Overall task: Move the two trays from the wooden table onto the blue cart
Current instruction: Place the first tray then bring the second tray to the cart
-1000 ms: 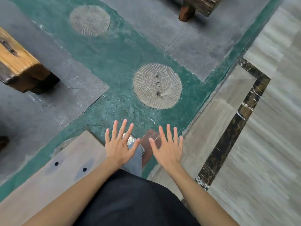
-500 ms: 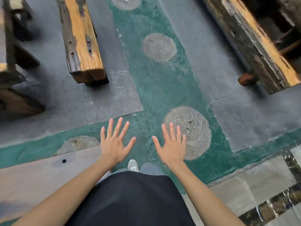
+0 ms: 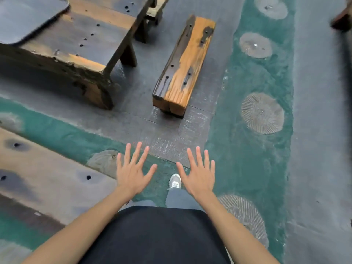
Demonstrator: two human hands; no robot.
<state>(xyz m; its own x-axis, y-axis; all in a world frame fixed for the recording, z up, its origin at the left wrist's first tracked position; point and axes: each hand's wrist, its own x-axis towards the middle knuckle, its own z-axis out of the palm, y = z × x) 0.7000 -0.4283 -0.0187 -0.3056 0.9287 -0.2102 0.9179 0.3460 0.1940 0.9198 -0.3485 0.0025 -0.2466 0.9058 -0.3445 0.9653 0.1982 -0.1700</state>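
Left hand (image 3: 131,176), right hand (image 3: 200,176): fingers spread, nothing held. 1 tray (image 3: 28,18) on table (image 3: 80,40), far left; 2nd and cart not seen. Risk: tripping on bench (image 3: 182,67) w/ tray.

Wooden bench (image 3: 183,65) on grey floor, green strip (image 3: 247,115) with round stone discs (image 3: 262,113)

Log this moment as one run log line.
left hand: open, empty | right hand: open, empty | tray: on wooden table | cart: unseen
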